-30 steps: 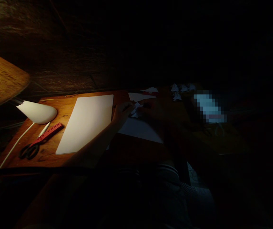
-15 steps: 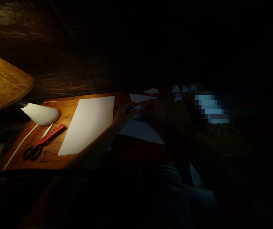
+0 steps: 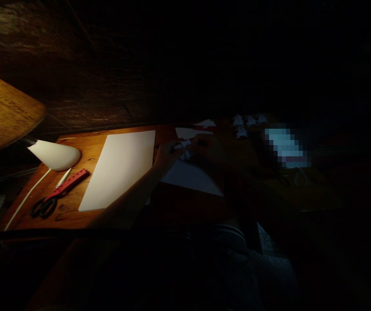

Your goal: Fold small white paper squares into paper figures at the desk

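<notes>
Between my two hands is a small folded piece of white paper (image 3: 185, 150), with flaps sticking out. My left hand (image 3: 167, 153) grips its left side with closed fingers. From the right, my right hand (image 3: 206, 147) pinches it too, though deep shadow hides most of those fingers. Under the hands, a sheet of white paper (image 3: 191, 178) lies flat on the wooden table (image 3: 67, 205). Farther back lie cut paper pieces (image 3: 190, 132) by a dark red item. Several small folded paper shapes (image 3: 240, 131) stand at the back right.
A stack of white paper (image 3: 123, 168) lies left of my hands. Scissors (image 3: 44, 206), a red perforated bar (image 3: 67, 185) and a white pen-like item are near the lamp (image 3: 55, 154) and its cord. A bright pixelated screen (image 3: 285, 148) stands at right. Behind the table rises a dark wall.
The folded paper has turned and its flaps show a different shape between my fingers. Both hands keep hold of it. The view has shifted slightly.
</notes>
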Demonstrator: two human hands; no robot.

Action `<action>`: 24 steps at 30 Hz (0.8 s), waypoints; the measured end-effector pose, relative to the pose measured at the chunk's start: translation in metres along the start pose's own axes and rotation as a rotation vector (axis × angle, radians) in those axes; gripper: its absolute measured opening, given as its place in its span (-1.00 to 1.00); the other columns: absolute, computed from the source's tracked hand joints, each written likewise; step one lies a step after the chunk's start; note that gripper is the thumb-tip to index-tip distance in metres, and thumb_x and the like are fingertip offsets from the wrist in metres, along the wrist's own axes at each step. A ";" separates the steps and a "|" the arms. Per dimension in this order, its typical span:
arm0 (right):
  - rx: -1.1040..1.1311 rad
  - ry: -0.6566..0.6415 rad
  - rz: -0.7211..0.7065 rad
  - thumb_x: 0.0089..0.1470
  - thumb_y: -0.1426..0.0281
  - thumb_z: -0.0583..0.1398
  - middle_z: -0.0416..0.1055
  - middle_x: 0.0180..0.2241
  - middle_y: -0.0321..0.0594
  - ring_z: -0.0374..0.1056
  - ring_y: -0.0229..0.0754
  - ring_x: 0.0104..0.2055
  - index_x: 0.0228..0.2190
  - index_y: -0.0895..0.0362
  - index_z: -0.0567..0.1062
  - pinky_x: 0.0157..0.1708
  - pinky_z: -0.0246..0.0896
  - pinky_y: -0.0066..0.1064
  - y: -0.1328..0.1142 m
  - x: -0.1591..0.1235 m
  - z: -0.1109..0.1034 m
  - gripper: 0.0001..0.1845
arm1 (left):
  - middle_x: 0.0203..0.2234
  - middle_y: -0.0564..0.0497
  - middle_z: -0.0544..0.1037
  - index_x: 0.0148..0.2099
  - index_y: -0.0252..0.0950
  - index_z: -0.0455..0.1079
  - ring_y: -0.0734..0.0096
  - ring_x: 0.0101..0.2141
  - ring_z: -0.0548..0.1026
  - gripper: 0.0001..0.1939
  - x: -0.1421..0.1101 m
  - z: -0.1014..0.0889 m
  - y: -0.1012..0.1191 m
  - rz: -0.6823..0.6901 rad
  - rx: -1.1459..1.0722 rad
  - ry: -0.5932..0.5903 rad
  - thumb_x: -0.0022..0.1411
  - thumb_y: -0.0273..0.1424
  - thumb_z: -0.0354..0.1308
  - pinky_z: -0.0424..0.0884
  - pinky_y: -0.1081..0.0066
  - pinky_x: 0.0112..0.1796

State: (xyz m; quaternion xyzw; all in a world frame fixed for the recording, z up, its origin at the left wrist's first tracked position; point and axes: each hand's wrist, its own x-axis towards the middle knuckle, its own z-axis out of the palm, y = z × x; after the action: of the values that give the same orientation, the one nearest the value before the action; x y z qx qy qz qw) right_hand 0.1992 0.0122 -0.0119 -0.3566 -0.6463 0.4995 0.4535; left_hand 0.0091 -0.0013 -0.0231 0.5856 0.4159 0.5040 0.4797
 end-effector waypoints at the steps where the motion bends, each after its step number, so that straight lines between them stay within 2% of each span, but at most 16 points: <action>1: 0.002 0.008 0.002 -0.07 0.02 0.43 0.35 -0.51 -0.32 0.23 -0.28 -0.42 -0.54 0.11 0.43 -0.40 0.13 -0.41 -0.001 0.000 0.000 -0.54 | -0.52 0.09 0.53 -0.31 -0.31 0.55 0.51 -0.49 0.42 -0.73 0.000 0.000 0.000 0.000 0.001 -0.005 0.00 -0.24 0.41 0.30 0.51 -0.46; 7: 0.045 0.010 0.013 -0.08 0.11 0.43 0.33 -0.53 -0.34 0.20 -0.30 -0.45 -0.56 0.11 0.41 -0.42 0.10 -0.41 -0.006 -0.002 -0.003 -0.58 | -0.54 0.07 0.57 -0.35 -0.31 0.56 0.48 -0.50 0.47 -0.73 0.000 -0.001 0.001 0.006 0.052 -0.072 -0.01 -0.24 0.46 0.34 0.49 -0.43; 13: 0.014 0.006 0.014 -0.08 0.19 0.42 0.34 -0.53 -0.33 0.19 -0.29 -0.44 -0.57 0.10 0.41 -0.42 0.11 -0.42 -0.004 -0.002 0.001 -0.64 | -0.52 0.08 0.59 -0.33 -0.28 0.58 0.43 -0.46 0.52 -0.76 -0.002 0.000 0.001 -0.008 -0.001 -0.050 -0.02 -0.28 0.49 0.40 0.45 -0.40; 18: 0.011 0.063 0.057 -0.06 0.09 0.42 0.34 -0.53 -0.33 0.19 -0.29 -0.45 -0.54 0.11 0.43 -0.43 0.11 -0.42 -0.005 0.000 0.002 -0.59 | -0.53 0.07 0.56 -0.39 -0.29 0.50 0.41 -0.45 0.53 -0.65 -0.001 0.001 -0.001 -0.032 -0.064 -0.034 0.00 -0.17 0.53 0.46 0.42 -0.37; 24: -0.001 0.142 0.038 0.01 0.07 0.38 0.27 -0.53 -0.34 0.18 -0.29 -0.44 -0.57 0.09 0.37 -0.42 0.14 -0.40 -0.010 0.001 -0.005 -0.56 | -0.46 0.00 0.59 -0.33 -0.25 0.46 0.32 -0.39 0.61 -0.56 0.003 0.000 -0.004 -0.101 -0.268 0.060 0.21 0.05 0.33 0.50 0.35 -0.35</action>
State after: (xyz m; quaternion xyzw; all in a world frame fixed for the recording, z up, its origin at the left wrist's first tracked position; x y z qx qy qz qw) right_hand 0.2033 0.0124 -0.0018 -0.4035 -0.6058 0.4812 0.4885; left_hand 0.0096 0.0027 -0.0264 0.4792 0.3881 0.5476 0.5656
